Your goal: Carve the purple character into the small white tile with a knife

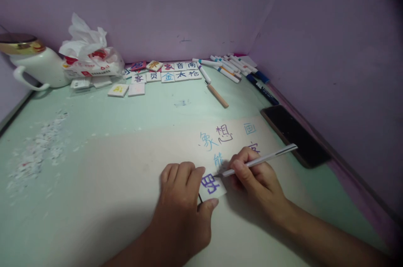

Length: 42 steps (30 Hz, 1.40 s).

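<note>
My left hand (182,200) pinches a small white square tile (220,192) between thumb and fingers and holds it against the table. A thick purple character marks the tile's face, and a short dark line shows by the thumb at its left side. In my right hand (256,176) is a slim silver-white craft knife (264,158), gripped like a pen. Its dark pointed tip meets the upper part of the purple character. Handwritten characters (223,132) in blue and purple stand on the pale surface just beyond my hands.
Rows of character tiles (168,76) lie at the back, beside a tissue pack (91,65) and a white mug (40,67). Markers (228,74), a wooden-handled tool (218,95) and a phone (296,134) are to the right. White shavings (37,149) are scattered at left.
</note>
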Motion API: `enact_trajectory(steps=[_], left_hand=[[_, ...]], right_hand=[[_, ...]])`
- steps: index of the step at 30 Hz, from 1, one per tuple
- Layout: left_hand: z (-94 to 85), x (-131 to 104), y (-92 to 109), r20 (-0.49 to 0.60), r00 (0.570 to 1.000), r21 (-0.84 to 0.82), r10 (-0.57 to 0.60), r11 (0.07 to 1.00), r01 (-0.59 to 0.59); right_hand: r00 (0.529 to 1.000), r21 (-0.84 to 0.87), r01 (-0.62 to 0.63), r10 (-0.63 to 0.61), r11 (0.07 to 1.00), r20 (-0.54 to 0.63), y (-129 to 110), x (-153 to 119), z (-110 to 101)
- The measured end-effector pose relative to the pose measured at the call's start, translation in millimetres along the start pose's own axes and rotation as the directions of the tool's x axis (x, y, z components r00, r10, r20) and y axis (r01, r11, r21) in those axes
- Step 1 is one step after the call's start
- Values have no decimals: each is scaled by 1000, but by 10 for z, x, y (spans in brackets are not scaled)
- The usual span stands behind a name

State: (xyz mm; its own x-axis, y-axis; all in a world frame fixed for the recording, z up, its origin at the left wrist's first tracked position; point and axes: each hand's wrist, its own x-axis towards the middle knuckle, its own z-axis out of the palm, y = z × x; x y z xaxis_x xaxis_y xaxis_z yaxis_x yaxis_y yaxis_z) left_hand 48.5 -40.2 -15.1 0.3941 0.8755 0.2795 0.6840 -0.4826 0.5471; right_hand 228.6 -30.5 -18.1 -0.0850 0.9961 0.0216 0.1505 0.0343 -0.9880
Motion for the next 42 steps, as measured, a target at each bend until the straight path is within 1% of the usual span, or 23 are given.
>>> enact_trajectory(steps=[4, 9, 12, 15, 19, 22, 27, 33, 37, 40, 42], left_hand=[[-2, 3, 0, 6, 1000, 10, 4, 1000, -4], [2, 4, 3, -3, 1000, 8, 8, 1000, -8], [3, 4, 3, -5, 1000, 5, 6, 1000, -6], [0, 4, 3, -2, 1000, 4, 15, 1000, -15], [-1, 9, 4, -10, 1000, 5, 14, 1000, -14], [4, 13, 6, -14, 1000, 2, 17, 1000, -17], [9, 12, 1, -8, 1000, 8, 20, 1000, -20], [0, 10, -8, -1, 1000, 13, 24, 1000, -24], [-9, 4, 0, -12, 1000, 12, 20, 1000, -20], [-7, -1, -1, -13, 1000, 6, 17, 1000, -17], [-2, 0, -5, -9, 1000, 7, 15, 1000, -15]], right_hand=[[999, -44, 22, -19, 999, 49, -17, 10, -8], [997, -66, 48, -44, 997, 69, -46, 16, 8], [996, -74, 42, -36, 996, 88, -57, 21, 11], [995, -47, 14, -9, 999, 102, -50, 21, -1], [997, -31, -6, 8, 999, 79, -7, 10, -19], [999, -21, 6, -5, 1000, 44, 20, 3, -17], [997, -39, 24, -21, 999, 69, -13, 9, 4], [994, -126, 70, -58, 990, 94, -71, 22, 2], [994, -103, 77, -68, 992, 90, -64, 6, -8], [995, -72, 89, -85, 993, 56, -56, 3, 1], [994, -85, 104, -100, 991, 47, -53, 8, 10]])
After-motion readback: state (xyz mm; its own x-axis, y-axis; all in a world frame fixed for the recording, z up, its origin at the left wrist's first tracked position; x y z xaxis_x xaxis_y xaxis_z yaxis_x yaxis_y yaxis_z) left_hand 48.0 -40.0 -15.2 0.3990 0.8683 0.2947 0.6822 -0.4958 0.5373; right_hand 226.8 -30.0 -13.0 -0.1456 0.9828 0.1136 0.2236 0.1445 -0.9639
